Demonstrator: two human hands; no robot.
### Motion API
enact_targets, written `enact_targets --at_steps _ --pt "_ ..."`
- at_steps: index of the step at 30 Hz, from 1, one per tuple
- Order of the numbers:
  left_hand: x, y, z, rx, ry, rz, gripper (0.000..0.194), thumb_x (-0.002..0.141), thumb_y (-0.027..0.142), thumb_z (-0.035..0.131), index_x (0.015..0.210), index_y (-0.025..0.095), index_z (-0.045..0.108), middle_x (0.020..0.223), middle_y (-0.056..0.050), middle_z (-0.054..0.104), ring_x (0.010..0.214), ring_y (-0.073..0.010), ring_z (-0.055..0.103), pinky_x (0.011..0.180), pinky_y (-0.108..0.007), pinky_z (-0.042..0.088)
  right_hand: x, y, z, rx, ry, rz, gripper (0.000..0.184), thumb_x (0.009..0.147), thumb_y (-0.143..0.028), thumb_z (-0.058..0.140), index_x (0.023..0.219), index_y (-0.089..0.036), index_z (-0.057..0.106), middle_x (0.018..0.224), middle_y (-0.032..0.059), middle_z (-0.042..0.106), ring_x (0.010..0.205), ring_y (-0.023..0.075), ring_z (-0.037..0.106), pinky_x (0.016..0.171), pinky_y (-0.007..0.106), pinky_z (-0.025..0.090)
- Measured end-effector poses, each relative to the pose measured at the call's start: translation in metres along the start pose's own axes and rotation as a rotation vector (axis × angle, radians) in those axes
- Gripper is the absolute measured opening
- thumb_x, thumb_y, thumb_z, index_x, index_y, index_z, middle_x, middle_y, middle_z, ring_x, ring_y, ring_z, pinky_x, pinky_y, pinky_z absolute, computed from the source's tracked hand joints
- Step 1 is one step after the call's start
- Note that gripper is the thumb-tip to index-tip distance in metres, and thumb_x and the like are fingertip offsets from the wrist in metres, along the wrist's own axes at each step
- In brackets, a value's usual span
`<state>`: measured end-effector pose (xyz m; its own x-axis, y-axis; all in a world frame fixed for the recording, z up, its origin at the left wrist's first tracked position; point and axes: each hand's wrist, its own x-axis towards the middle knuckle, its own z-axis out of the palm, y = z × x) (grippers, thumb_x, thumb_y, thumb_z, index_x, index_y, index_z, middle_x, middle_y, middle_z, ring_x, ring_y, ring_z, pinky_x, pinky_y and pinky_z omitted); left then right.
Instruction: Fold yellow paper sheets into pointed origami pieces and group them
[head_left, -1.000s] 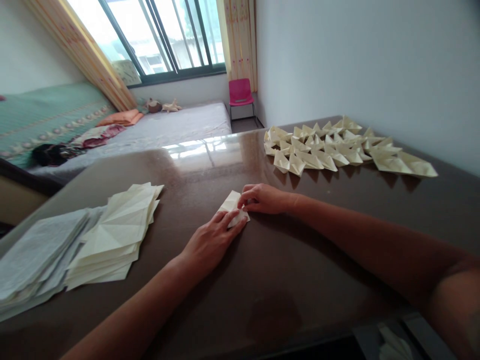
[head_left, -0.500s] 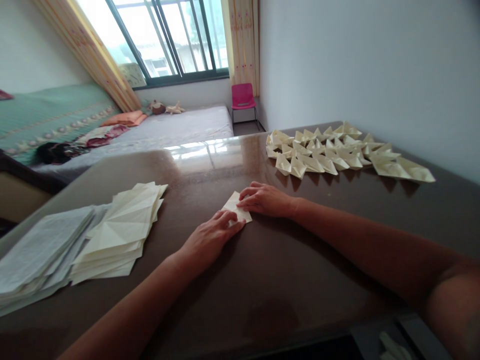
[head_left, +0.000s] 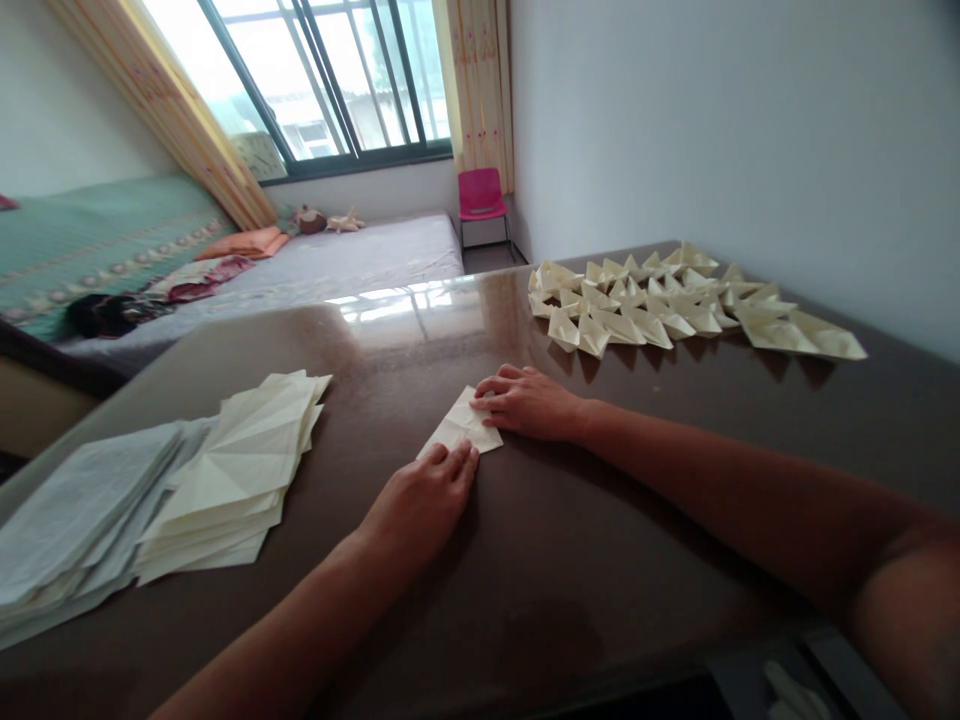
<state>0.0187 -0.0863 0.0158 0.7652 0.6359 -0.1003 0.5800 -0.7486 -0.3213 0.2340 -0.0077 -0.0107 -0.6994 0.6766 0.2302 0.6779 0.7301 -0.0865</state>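
Observation:
A small folded sheet of cream paper (head_left: 459,424) lies on the brown table between my hands. My left hand (head_left: 429,490) is closed at its lower edge, fingertips resting on the paper, thumb hidden. My right hand (head_left: 525,402) grips the upper right side, with its fingers bent together over the paper. Off to the left is a stack of creased cream sheets (head_left: 240,450). Several folded cream paper pieces with pointed tips (head_left: 637,300) stand in rows at the far right of the table.
Beside the cream stack lies a pile of greyish-white sheets (head_left: 82,500). The glossy brown table (head_left: 555,560) reaches toward a bed (head_left: 390,240) and a pink chair (head_left: 481,192). A wall (head_left: 720,120) runs along the right. A grey object (head_left: 795,670) shows at the bottom right.
My left hand has slid down and back along the paper, uncovering more of its lower left part. My right hand stays at the upper right side. The view has shifted slightly.

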Motion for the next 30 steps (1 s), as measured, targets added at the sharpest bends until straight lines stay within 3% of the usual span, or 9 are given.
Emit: enact_targets --at_steps 4,10,15,20,23,26,30 --pt "-0.002 -0.010 0.002 -0.111 0.061 0.028 0.046 0.086 0.007 0.047 0.131 0.010 0.053 0.133 -0.011 0.056 0.100 -0.0218 0.057 0.090 -0.033 0.050 0.001 -0.004 0.003 -0.052 -0.012 0.072 0.043 0.095 -0.045 0.039 0.133 -0.029 0.051 0.134 0.0061 0.053 0.116 0.0253 0.043 0.089 0.039 0.038" --pt "-0.002 -0.031 0.014 -0.420 0.182 -0.008 0.036 0.092 0.019 0.040 0.118 0.030 0.063 0.130 0.001 0.059 0.095 -0.0175 0.057 0.086 -0.032 0.048 0.006 -0.004 0.011 0.017 0.065 0.260 0.048 0.093 -0.047 0.043 0.135 -0.022 0.047 0.136 0.0115 0.050 0.121 0.0278 0.040 0.092 0.045 0.036" --pt "0.000 -0.040 0.025 -0.638 0.257 -0.015 0.033 0.095 0.024 0.039 0.113 0.032 0.066 0.124 0.000 0.061 0.102 -0.0149 0.058 0.094 -0.032 0.043 0.006 -0.006 0.013 0.129 0.099 0.301 0.040 0.088 -0.048 0.052 0.115 -0.019 0.058 0.126 0.0125 0.057 0.118 0.0279 0.043 0.090 0.046 0.038" --pt "0.002 -0.041 0.033 -0.718 0.312 -0.044 0.030 0.095 0.027 0.042 0.110 0.029 0.068 0.119 -0.001 0.064 0.101 -0.0150 0.057 0.092 -0.031 0.043 0.010 -0.006 0.013 0.263 0.096 0.380 0.037 0.076 -0.044 0.068 0.102 -0.019 0.060 0.120 0.0107 0.060 0.114 0.0288 0.047 0.089 0.047 0.040" --pt "0.001 -0.042 0.036 -0.730 0.333 -0.069 0.026 0.093 0.029 0.048 0.108 0.027 0.069 0.115 -0.002 0.065 0.101 -0.0153 0.056 0.092 -0.030 0.043 0.010 -0.005 0.012 0.475 0.105 0.394 0.033 0.074 -0.035 0.070 0.100 -0.018 0.059 0.108 0.0086 0.064 0.102 0.0235 0.055 0.085 0.039 0.044" --pt "0.000 -0.043 0.036 -0.703 0.335 -0.089 0.025 0.091 0.033 0.051 0.108 0.028 0.069 0.114 -0.001 0.065 0.100 -0.0154 0.055 0.091 -0.030 0.044 0.009 -0.007 0.009 0.707 0.093 0.358 0.041 0.079 -0.030 0.064 0.116 -0.018 0.051 0.085 0.0011 0.065 0.074 0.0141 0.059 0.069 0.027 0.046" --pt "-0.002 -0.046 0.035 -0.615 0.341 -0.101 0.027 0.093 0.033 0.047 0.111 0.030 0.067 0.116 -0.001 0.064 0.100 -0.0169 0.053 0.089 -0.031 0.046 0.007 -0.012 0.003 0.708 0.095 0.316 0.056 0.082 -0.025 0.058 0.135 -0.021 0.040 0.062 -0.0084 0.056 0.054 0.0092 0.051 0.059 0.023 0.042"
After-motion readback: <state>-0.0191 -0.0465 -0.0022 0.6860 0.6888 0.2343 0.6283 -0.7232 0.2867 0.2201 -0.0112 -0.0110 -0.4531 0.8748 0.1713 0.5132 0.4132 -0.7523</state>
